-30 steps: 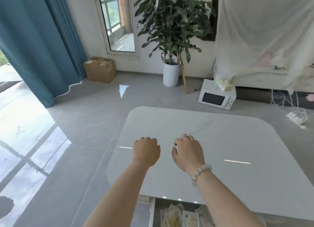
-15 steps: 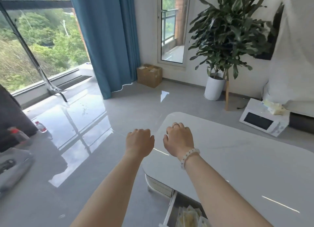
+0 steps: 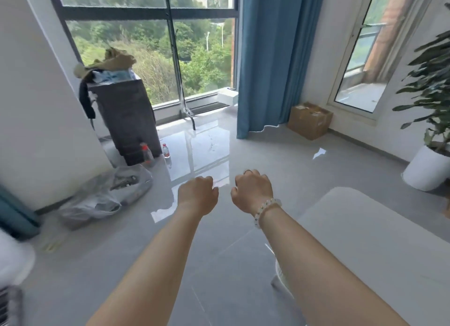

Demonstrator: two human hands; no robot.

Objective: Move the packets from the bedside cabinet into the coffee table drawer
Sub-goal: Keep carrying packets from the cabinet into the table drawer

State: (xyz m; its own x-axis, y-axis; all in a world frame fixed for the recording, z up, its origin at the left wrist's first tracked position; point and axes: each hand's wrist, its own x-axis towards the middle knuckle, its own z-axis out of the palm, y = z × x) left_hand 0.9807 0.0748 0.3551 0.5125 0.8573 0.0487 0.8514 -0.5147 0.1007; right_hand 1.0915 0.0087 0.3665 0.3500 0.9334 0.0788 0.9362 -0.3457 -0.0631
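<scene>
One crumpled plastic bag lies on the glossy grey floor at the left, at the foot of a white wall. Just right of it stands a dark cabinet with a heap of clothes on top, and two small bottles stand on the floor beside its base. A thin coat stand rises in front of the big window.

In the middle, both forearms stretch forward over the floor. The left hand is curled into a loose fist with nothing in it. Near it, not touching, the right hand is curled the same way, also holding nothing; it wears a ring on one finger and a pale bead bracelet at the wrist.

Further right a blue curtain hangs to the floor, with a cardboard box just beside it against the wall and a glass door behind. The rounded corner of the coffee table's pale worktop fills the lower right, under the right forearm. A leafy plant in a white pot stands at the right edge. Where the packets and the drawer are cannot be told from this view.
</scene>
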